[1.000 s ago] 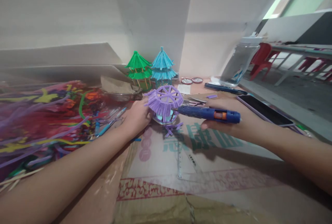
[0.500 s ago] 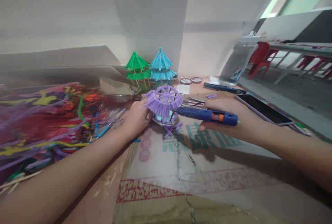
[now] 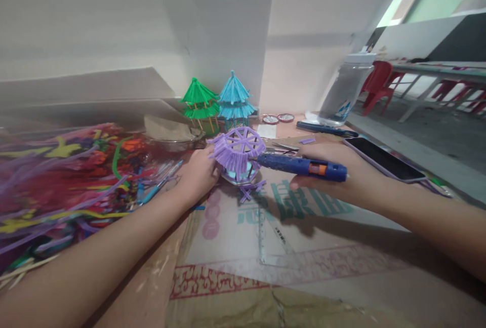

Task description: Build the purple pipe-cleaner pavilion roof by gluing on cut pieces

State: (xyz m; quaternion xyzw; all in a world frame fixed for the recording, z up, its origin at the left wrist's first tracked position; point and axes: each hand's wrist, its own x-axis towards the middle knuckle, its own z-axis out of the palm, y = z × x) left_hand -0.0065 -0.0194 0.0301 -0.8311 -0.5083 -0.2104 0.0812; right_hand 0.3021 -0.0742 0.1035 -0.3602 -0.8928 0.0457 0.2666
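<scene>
A small purple pavilion model (image 3: 243, 148), made of fuzzy pipe cleaners, has a spoked open ring on top and a fringed roof around it. My left hand (image 3: 203, 168) grips it from the left side; some fingertips are hidden behind the roof. My right hand (image 3: 322, 166) is closed around a blue hot glue gun (image 3: 288, 164) with an orange part showing in its body. Its nozzle touches or nearly touches the right edge of the purple roof. Crossed purple pieces (image 3: 250, 190) stick out at the model's base.
Green (image 3: 199, 100) and blue pavilion models (image 3: 234, 97) stand behind. Colourful pipe cleaners (image 3: 68, 176) pile up at left. A phone (image 3: 383, 158), a clear bottle (image 3: 347, 90) and dark-blue scissors or pliers (image 3: 326, 129) lie right. A clear set square (image 3: 262, 239) rests on the printed cardboard (image 3: 322, 267).
The whole view has shifted very slightly. Both hands, the purple model and the glue gun keep nearly the same positions against each other.
</scene>
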